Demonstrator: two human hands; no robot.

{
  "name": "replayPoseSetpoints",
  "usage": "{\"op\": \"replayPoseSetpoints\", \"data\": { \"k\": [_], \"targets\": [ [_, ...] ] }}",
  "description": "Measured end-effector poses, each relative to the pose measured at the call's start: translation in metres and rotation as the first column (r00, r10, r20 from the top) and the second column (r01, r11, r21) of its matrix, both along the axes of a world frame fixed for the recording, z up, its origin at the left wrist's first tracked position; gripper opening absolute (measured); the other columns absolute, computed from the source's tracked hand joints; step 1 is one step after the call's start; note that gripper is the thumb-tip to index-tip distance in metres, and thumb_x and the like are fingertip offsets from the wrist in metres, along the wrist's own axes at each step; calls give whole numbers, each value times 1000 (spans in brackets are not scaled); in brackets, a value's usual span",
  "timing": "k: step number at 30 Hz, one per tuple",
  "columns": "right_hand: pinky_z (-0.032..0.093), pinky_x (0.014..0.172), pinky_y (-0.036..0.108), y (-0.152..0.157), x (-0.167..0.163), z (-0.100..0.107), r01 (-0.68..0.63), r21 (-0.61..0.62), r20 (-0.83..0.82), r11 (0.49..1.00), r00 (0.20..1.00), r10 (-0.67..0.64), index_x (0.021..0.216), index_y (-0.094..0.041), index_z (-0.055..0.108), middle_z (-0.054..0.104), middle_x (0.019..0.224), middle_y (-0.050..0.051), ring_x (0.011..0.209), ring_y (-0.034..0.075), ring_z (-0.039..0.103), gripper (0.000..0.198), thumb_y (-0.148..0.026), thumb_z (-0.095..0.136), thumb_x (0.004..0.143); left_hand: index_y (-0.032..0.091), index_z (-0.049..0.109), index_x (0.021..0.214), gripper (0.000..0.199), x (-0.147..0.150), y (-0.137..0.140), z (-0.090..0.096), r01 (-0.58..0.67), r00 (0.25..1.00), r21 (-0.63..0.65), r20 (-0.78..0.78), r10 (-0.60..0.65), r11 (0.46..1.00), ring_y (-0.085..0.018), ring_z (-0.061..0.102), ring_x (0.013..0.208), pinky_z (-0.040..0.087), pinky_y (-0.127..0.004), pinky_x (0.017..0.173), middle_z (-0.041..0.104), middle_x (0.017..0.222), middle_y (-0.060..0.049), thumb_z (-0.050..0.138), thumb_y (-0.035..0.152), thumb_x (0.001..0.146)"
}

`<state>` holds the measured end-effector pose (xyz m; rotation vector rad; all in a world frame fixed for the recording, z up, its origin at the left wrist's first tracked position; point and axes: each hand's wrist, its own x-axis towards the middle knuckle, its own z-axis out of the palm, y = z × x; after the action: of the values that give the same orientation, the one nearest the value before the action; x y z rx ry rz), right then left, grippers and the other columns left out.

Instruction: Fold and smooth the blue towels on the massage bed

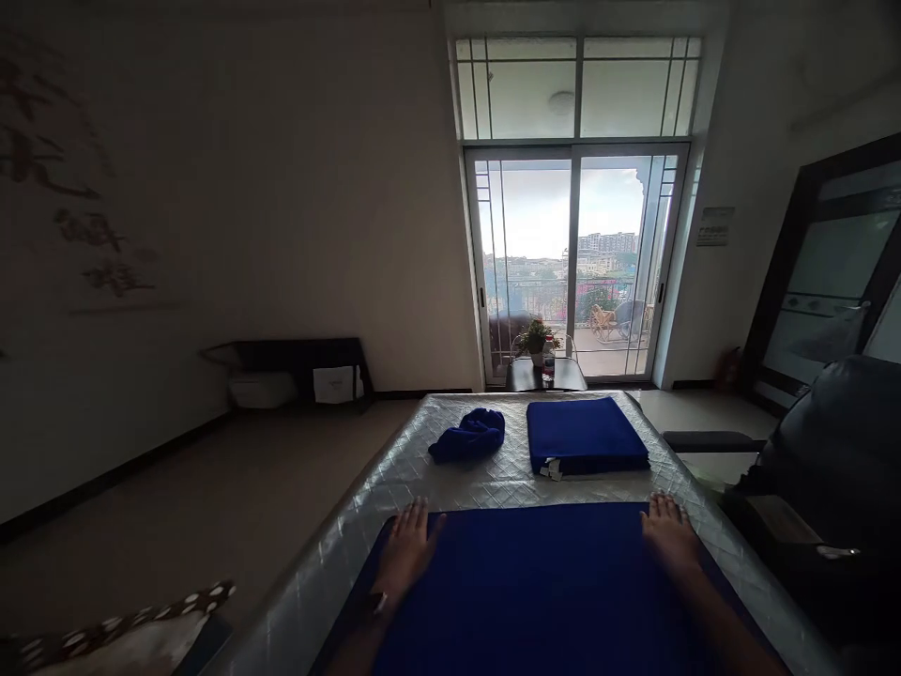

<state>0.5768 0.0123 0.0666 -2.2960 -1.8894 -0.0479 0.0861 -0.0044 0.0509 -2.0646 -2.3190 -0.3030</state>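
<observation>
A dark blue cloth [535,591] lies spread flat on the table, which has a shiny silver quilted cover [485,488]. On the cloth's far left corner rests my left hand [408,545], palm down with its fingers stretched out. My right hand [668,535] lies flat on the far right corner, fingers extended. Beyond the cloth's far edge sit a crumpled blue cloth [470,436] on the left and a neatly folded stack of blue cloth [586,432] with white tags on the right. Neither hand touches those two.
A small dark table [521,376] with a potted plant [536,338] and a bottle [548,361] stands behind, before the sliding glass door [525,244]. A dark chair [831,451] is at right, a low bench [296,355] at left, and a dotted fabric item [113,629] at lower left.
</observation>
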Motion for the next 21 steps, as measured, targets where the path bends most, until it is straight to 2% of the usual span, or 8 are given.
{"op": "replayPoseSetpoints", "data": {
  "k": [2,5,8,10,13,16,19,21],
  "targets": [
    [14,130,47,-3,-43,2,-137,32,-8,990,990,138,157,0,39,32,168,21,159,30,23,66,-29,22,101,7,43,158,76,48,0,7,121,990,85,57,-126,989,-36,32,156,32,-58,125,41,165,-20,17,57,107],
    [21,128,35,-8,-114,-7,-371,50,-44,927,927,373,158,-17,45,38,168,6,157,20,29,61,-37,28,103,19,48,157,69,128,0,4,322,942,103,60,-329,941,-26,37,155,33,-44,127,46,164,-9,21,59,108],
    [21,130,39,-14,-160,-23,-543,42,-131,839,829,543,160,-13,40,36,168,9,158,22,28,62,-33,24,104,15,44,159,72,179,-3,-6,454,880,70,117,-460,888,-27,36,155,33,-49,127,44,165,-13,17,58,109],
    [20,130,42,-17,-171,-30,-562,32,-155,826,814,560,161,-11,36,35,168,10,158,23,27,63,-34,23,104,13,40,160,74,191,-6,-9,458,875,52,150,-461,887,-27,34,156,31,-50,128,41,166,-13,12,58,109],
    [17,131,43,-18,-167,-30,-558,30,-177,829,813,554,162,-11,34,32,169,10,160,22,22,64,-37,19,106,11,37,161,78,186,-10,-7,459,876,21,157,-456,888,-26,29,158,26,-50,130,36,168,-13,12,62,108],
    [16,131,42,-13,-136,-24,-503,-7,-178,864,851,494,163,-10,32,29,170,10,160,21,21,66,-41,18,106,12,37,162,78,156,-7,-6,435,893,-10,133,-430,900,-27,27,159,25,-49,131,34,169,-12,17,65,107],
    [18,130,43,-7,-72,-21,-388,-47,-146,921,914,378,163,-11,34,31,170,10,159,22,23,68,-44,20,104,12,39,161,77,97,-1,-9,330,941,-28,87,-327,944,-28,28,158,25,-51,130,35,169,-13,19,63,107],
    [19,129,47,-5,-20,-22,-301,-46,-109,952,949,295,158,-12,44,36,168,13,158,24,27,67,-40,20,103,9,39,160,78,45,2,-12,218,975,-59,55,-215,974,-29,28,159,23,-52,130,36,168,-14,19,62,107]
  ]
}}
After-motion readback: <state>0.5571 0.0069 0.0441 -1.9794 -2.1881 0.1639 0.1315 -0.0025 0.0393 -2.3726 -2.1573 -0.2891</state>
